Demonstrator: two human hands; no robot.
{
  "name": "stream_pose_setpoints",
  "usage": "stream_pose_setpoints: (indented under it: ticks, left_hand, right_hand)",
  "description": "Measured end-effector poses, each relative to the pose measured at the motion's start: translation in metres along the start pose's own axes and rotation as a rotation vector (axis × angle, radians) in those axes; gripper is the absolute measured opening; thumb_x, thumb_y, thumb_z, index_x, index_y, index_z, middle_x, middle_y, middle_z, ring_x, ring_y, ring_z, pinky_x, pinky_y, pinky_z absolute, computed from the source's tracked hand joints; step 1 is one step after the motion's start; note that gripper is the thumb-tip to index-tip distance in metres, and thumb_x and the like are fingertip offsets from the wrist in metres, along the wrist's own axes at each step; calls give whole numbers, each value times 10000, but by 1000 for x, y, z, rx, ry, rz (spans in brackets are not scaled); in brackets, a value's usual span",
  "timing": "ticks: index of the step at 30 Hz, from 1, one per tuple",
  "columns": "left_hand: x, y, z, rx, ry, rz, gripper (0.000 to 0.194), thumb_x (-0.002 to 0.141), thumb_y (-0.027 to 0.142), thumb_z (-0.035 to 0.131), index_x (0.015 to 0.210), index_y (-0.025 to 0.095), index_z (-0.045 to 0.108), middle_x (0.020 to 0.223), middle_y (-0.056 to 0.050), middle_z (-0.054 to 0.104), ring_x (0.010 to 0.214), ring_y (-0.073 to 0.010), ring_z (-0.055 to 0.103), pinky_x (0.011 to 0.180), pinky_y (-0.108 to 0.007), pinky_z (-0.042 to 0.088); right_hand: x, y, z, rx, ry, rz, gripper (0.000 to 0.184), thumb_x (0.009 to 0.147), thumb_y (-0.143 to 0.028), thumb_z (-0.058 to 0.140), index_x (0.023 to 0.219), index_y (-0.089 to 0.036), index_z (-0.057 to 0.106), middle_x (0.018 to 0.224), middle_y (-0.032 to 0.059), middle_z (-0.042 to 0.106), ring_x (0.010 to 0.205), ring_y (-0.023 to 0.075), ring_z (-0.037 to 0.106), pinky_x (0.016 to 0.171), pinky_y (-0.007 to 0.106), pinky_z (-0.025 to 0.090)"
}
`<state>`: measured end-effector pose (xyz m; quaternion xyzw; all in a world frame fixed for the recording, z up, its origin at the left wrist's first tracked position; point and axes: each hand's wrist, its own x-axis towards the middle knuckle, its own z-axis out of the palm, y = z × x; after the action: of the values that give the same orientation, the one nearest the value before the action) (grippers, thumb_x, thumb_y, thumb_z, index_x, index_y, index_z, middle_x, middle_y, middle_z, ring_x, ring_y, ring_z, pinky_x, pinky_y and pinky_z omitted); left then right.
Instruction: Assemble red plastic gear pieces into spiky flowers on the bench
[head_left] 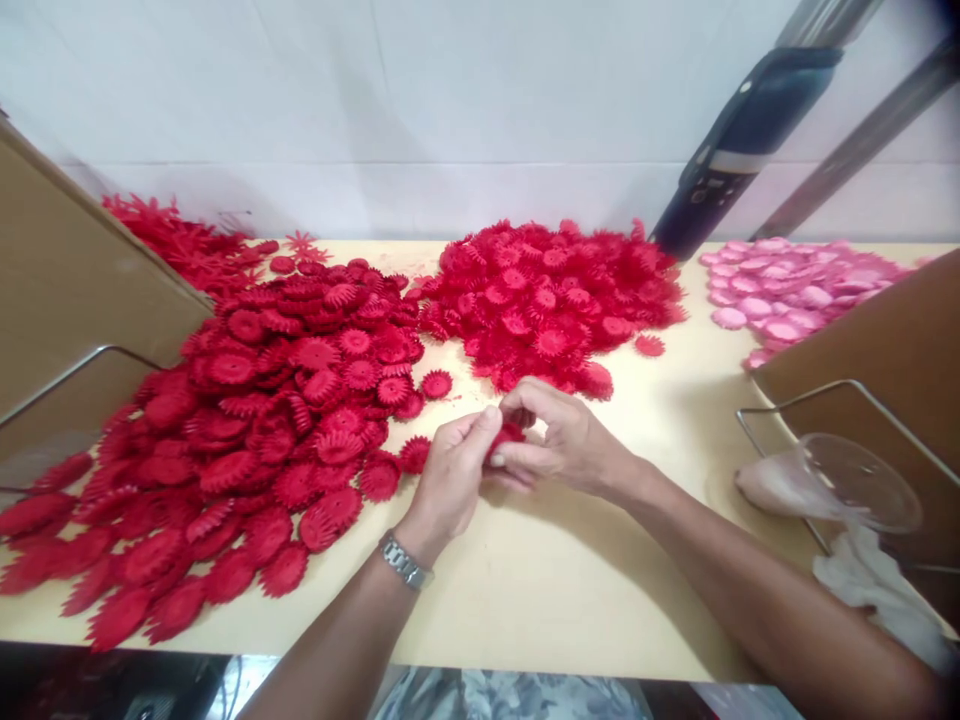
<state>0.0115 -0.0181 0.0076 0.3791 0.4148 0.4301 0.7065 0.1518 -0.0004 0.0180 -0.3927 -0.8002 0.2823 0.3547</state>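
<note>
My left hand [451, 472], with a metal watch [405, 562] on the wrist, and my right hand [564, 438] meet over the middle of the pale table [570, 590]. Both are closed in a pinch on one small red plastic flower piece [508, 436] held between the fingertips. A big heap of red round toothed flower pieces [262, 430] lies just left of my hands. A second red heap [551, 300] sits behind my hands, close to the wall.
Pink petal pieces [795, 285] lie at the far right. Spiky red pieces [184, 240] sit at the back left. Cardboard boxes with wire frames stand at the left [67, 300] and right [885, 350]. A clear plastic bag [832, 485] hangs at the right. A dark device [739, 140] leans on the wall.
</note>
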Motion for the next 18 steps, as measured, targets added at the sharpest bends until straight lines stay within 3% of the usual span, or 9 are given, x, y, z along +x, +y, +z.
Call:
stream_pose_setpoints:
  ticks: [7,14,18]
  left_hand:
    - [1,0,0,-57,-3,-59,364,724,457,603,759,97,568,568,-19,588,450,-148,600,414,-252,509]
    - [3,-5,-2,-49,-23,-20,330,739,421,600,801,97,586,673,-62,659,567,-157,642,511,-259,536]
    - [2,-5,-2,-24,-34,-19,293,754,395,585,790,103,588,684,-56,662,591,-149,642,541,-262,537]
  right_hand:
    - [-1,12,4,-109,37,-193,45,812,-127,543,837,-163,552,736,7,520,633,92,494,559,201,402]
    - [-2,15,12,-360,38,-211,149,876,-189,440,755,-146,514,705,52,527,609,129,447,513,244,365]
    - [-4,18,15,-386,54,-178,161,879,-191,422,765,-138,522,704,56,531,608,130,443,509,240,361]
